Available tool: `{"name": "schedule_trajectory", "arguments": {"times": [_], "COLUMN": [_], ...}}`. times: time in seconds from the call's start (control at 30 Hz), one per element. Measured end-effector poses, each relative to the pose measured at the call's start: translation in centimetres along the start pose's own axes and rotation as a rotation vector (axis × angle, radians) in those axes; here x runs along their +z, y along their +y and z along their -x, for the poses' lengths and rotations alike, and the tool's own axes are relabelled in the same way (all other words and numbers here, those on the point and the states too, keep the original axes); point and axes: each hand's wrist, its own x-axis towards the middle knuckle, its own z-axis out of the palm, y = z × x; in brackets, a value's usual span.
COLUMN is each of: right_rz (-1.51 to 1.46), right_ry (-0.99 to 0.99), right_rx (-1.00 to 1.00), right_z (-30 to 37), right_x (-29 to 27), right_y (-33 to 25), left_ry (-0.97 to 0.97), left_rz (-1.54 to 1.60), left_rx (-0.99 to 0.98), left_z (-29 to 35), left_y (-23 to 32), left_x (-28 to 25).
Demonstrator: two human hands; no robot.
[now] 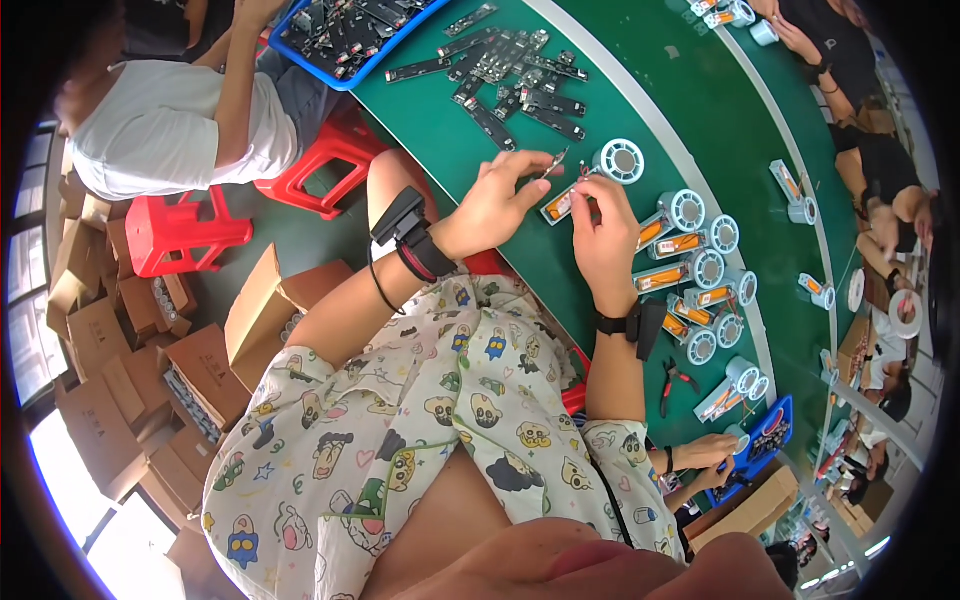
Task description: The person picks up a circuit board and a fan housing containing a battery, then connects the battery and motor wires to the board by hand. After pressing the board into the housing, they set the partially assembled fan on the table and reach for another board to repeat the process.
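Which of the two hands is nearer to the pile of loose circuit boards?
Left. The left hand is just below the pile in the picture; the right hand is lower and farther right.

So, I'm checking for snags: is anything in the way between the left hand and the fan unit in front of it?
Nothing visible separates the left hand, holding a small part, from the left end of the fan unit handle. The right hand partly covers the unit between that handle and the round head.

The green table (425,115) bears loose circuit boards (515,57), round-ended white units (706,268), red-handled pliers (668,385) and a blue tray (343,83).
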Motion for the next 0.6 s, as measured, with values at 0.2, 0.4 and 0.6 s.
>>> {"name": "schedule_trajectory", "arguments": {"times": [0.2,0.4,0.6], "right_rz": [0.016,0.054,0.043], "right_ry": [0.020,0.070,0.059], "right_rx": [0.052,0.061,0.085], "right_z": [-0.1,-0.3,0.0], "right_x": [0.3,0.5,0.6], "right_y": [-0.3,-0.2,0.0], "left_ry": [0.090,-0.071,-0.166], "left_rz": [0.469,0.237,0.637], "left_rx": [0.074,0.110,0.080], "left_z": [0.2,0.5,0.8], "left_y": [0.7,-0.8,0.1], "left_x": [0.9,1.1,0.7]}}
